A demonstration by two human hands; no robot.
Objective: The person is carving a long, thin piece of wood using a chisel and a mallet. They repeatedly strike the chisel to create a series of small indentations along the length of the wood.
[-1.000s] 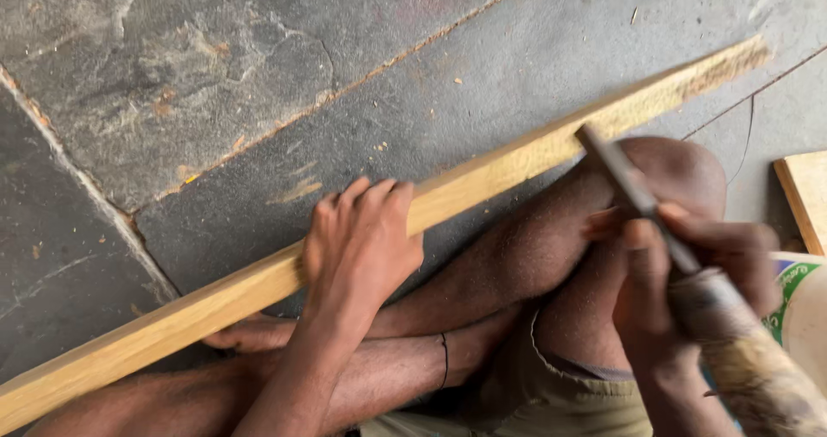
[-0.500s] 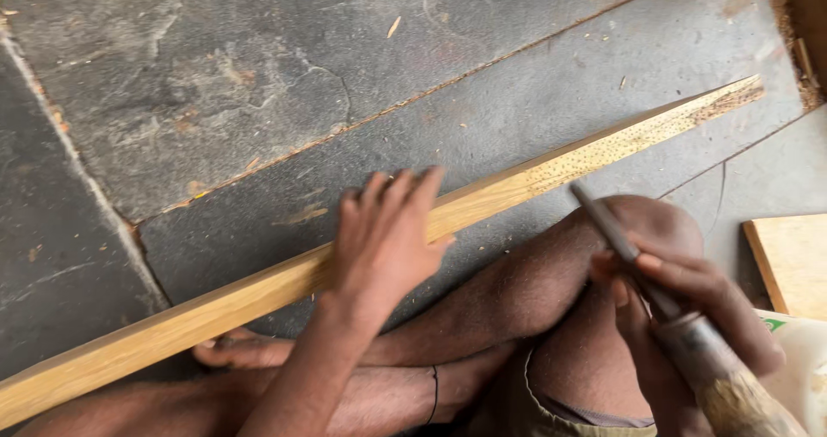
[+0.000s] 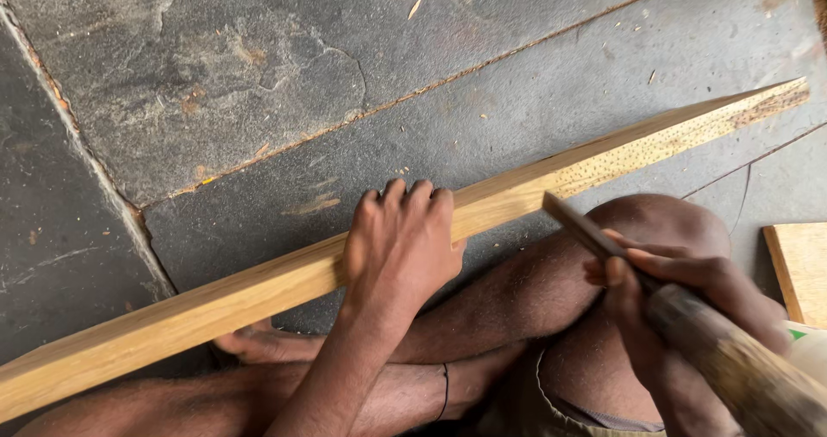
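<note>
A long pale wooden strip (image 3: 215,303) runs slantwise from lower left to upper right above the stone floor, resting over my folded legs. My left hand (image 3: 401,247) lies on top of its middle with the fingers curled over the far edge, pressing it down. My right hand (image 3: 680,290) grips a chisel (image 3: 594,234) by its worn wooden handle. The dark metal blade points up-left, its tip at the near edge of the strip just right of my left hand. My knee (image 3: 655,230) sits under the blade.
Grey stone slabs (image 3: 258,75) with dusty joints and scattered wood chips cover the floor. Another pale wooden piece (image 3: 797,269) lies at the right edge. My bare foot (image 3: 258,344) shows under the strip.
My left hand has settled firmly on the strip with fingers curled over its far edge. The chisel blade has come closer to the strip's near edge.
</note>
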